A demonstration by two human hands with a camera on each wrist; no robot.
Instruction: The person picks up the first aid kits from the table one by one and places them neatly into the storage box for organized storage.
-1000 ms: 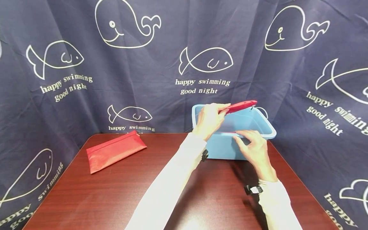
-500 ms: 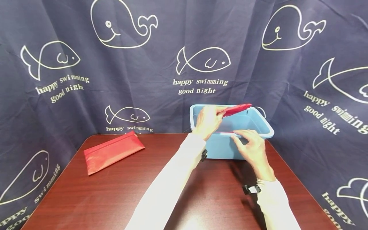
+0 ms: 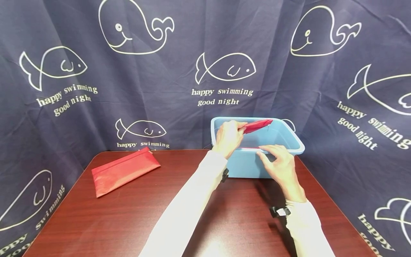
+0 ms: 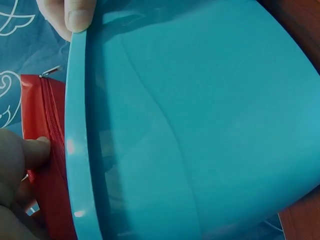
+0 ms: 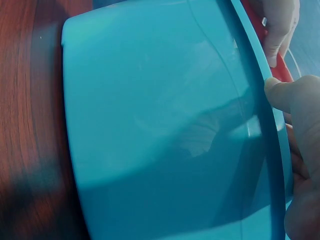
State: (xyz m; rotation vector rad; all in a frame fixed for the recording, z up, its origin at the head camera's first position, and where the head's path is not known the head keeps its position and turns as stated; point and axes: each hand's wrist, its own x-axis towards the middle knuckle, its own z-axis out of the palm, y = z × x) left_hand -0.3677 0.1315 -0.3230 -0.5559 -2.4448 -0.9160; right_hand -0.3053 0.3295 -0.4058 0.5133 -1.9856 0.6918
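A red zippered pouch (image 3: 257, 126) hangs tilted within the mouth of the light blue plastic bin (image 3: 247, 166). My left hand (image 3: 229, 137) pinches it at its near end. The left wrist view shows the thumb on the pouch (image 4: 35, 110) beside its zipper, just behind the bin's near rim. My right hand (image 3: 282, 167) grips that same rim, thumb outside and fingers over the inner side. In the right wrist view the thumb presses the rim's edge. A thin red strip (image 3: 250, 147) shows along the rim inside the bin; what it belongs to is hidden.
Another red zippered pouch (image 3: 126, 171) lies flat at the left of the brown wooden table (image 3: 144, 210). The bin stands at the table's back right. A dark blue curtain (image 3: 179, 85) printed with white fish and whales hangs behind and on both sides.
My left hand has lowered the pouch and brought it slightly left, deeper into the bin's mouth. The right hand keeps its hold on the rim. The head view has shifted a little.
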